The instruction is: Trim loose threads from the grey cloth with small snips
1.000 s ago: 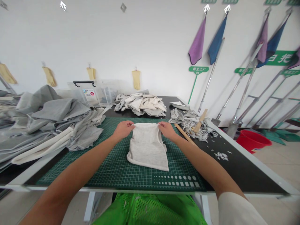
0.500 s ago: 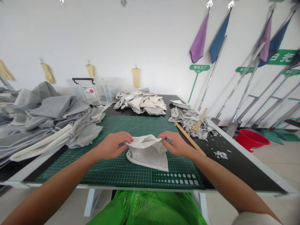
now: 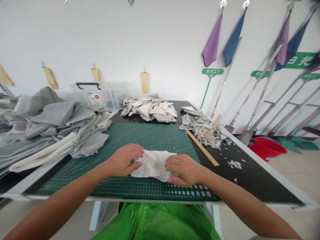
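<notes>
On the green cutting mat (image 3: 160, 136) a light grey-white cloth (image 3: 152, 163) lies flat, folded into a rough rectangle. My left hand (image 3: 126, 160) rests at its left edge, with fingertips and thumb touching the fabric and a gap between them. Over the right end lies my right hand (image 3: 183, 170), its fingers on top of the cloth and the thumb apart, near the front edge. Both hands are open and press on the cloth. The right hand hides part of that end.
Grey cloths (image 3: 60, 120) are heaped at left, beside a clear plastic box (image 3: 93, 96). Another pile of pale cloths (image 3: 150, 108) stands behind the mat. A wooden ruler (image 3: 202, 148) and cloth scraps with a wooden-handled brush (image 3: 213, 128) lie at right. A red bucket (image 3: 267, 148) stands beyond.
The cloth was held up by its top edge between both hands; now it lies folded down flat on the mat. Both hands have lowered and let go of the edge.
</notes>
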The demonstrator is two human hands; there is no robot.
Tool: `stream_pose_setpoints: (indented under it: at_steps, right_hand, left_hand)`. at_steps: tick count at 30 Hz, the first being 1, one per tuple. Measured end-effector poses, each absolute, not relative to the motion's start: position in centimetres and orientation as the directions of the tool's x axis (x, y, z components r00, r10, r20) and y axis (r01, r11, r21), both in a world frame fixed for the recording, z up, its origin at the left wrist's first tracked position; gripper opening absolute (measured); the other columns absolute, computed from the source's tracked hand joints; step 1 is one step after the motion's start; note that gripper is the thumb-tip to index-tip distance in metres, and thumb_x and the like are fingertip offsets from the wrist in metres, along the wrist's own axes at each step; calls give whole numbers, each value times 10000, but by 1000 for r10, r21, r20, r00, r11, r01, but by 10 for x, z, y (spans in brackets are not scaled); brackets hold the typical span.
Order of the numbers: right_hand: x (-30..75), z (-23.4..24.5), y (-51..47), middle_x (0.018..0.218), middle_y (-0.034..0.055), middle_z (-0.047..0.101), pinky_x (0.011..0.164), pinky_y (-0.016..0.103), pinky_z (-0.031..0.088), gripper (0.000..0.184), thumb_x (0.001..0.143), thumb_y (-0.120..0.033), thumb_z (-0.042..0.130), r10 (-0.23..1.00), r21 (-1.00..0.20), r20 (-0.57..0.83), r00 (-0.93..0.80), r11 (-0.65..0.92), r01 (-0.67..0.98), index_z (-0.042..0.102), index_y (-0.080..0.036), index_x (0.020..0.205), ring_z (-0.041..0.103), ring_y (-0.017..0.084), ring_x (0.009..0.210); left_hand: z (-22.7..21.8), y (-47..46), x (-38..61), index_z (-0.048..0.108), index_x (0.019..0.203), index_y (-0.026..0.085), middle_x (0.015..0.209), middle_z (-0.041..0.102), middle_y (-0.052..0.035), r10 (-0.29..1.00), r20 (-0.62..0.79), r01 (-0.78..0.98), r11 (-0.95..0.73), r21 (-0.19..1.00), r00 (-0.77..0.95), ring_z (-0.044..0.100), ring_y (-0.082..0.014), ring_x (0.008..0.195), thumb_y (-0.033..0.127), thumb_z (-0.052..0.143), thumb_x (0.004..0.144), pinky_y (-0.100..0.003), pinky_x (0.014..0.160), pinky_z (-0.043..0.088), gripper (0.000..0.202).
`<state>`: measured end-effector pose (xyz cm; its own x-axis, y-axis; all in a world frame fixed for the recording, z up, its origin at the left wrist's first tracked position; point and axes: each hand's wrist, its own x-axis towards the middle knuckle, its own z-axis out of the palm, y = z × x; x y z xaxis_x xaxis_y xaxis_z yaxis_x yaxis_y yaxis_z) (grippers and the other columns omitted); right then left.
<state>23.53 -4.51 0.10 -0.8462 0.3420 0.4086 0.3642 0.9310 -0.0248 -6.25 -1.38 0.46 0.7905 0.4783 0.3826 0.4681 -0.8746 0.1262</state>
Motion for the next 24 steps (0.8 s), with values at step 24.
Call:
stream_pose_setpoints:
  at_steps: [24]
  right_hand:
    - [233, -34, -7, 1023, 49, 675, 1095, 495, 149, 142, 846, -286, 500, 515, -114, 643, -568, 797, 593, 596, -206, 914, 486, 219, 1181]
  left_hand:
    - [-29, -4, -26, 557, 1113, 246, 1015, 576, -63, 553, 173, 549, -832, 79, 815, 526, -198, 931, 192, 463, 836, -332, 826, 420, 297]
